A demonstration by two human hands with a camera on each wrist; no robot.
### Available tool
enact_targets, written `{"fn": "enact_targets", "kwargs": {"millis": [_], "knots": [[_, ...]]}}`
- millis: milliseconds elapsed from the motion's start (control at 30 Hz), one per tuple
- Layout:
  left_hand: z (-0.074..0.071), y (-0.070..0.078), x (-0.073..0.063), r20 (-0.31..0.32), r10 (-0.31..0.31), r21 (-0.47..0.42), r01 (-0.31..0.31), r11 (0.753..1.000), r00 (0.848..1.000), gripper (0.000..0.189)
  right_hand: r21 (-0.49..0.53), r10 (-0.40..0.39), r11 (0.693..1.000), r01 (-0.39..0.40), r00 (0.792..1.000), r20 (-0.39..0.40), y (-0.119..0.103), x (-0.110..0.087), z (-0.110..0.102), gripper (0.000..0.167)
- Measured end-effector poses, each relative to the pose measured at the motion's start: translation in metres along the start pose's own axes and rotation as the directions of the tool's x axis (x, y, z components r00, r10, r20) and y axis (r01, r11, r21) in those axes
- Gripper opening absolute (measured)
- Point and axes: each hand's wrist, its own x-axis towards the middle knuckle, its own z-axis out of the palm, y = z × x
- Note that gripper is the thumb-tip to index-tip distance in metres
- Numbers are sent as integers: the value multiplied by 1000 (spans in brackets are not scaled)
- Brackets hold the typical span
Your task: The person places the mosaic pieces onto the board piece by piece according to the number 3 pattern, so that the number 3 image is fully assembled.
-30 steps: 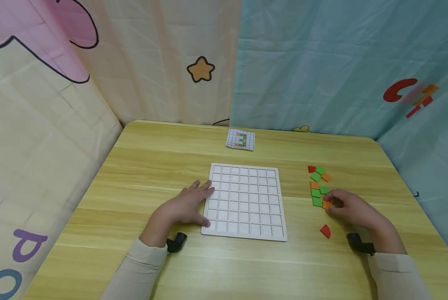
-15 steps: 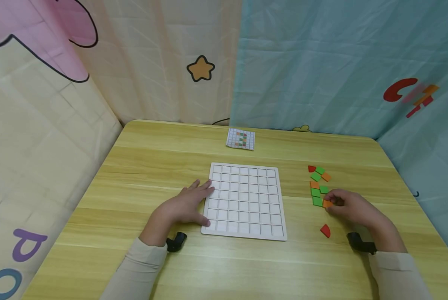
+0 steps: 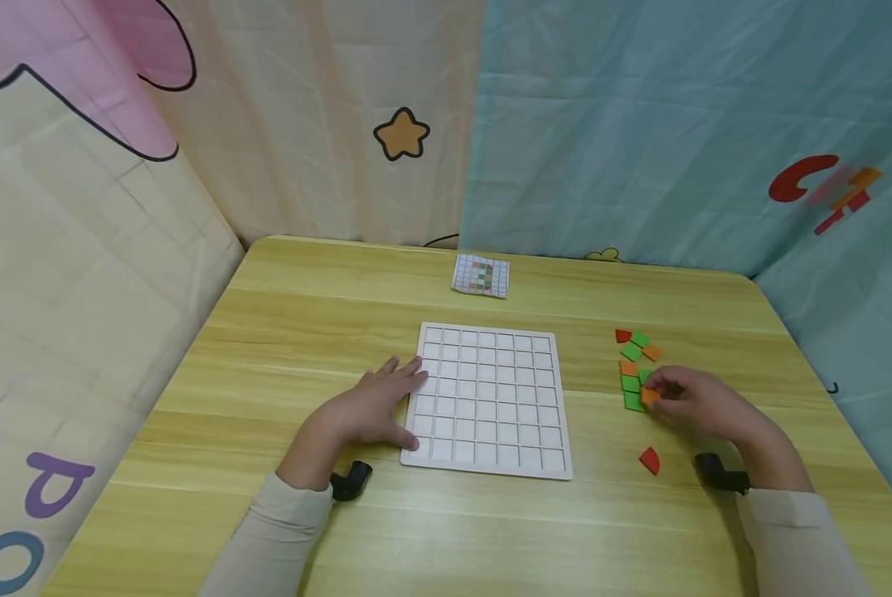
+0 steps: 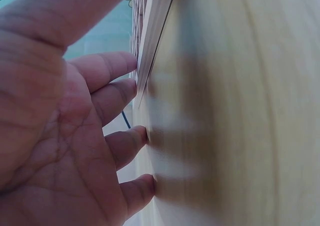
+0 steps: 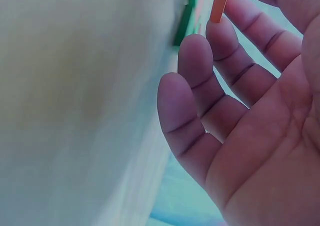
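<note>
My left hand lies spread at the left edge of a white grid board, its thumb and some fingertips on the rim. In the left wrist view the fingers reach out toward the board's edge. Over on the right, my right hand pinches an orange square tile, which also shows between the fingers in the right wrist view. Just left of that hand lie a green tile, another green tile and an orange tile. Part of one more green tile is hidden behind the fingers.
A small printed pattern card lies beyond the board. Farther back on the right are a red quarter-round tile, green tiles and an orange tile. A red quarter-round tile lies nearer. Curtains hang behind the wooden table.
My right hand has raised the orange tile slightly from the table, shifting a little away from me; the tile now overlaps the green one behind it. My left hand has stayed in place.
</note>
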Motion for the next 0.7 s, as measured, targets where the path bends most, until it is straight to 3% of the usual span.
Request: {"fn": "enact_targets", "kwargs": {"millis": [333, 700], "knots": [[-2, 1, -1, -3, 3, -1, -3, 1000, 1000, 98, -23, 8, 1000, -7, 1000, 22, -19, 17, -7, 15], [0, 1, -1, -1, 12, -2, -12, 1000, 1000, 98, -33, 4, 999, -2, 999, 54, -36, 42, 1, 14]]}}
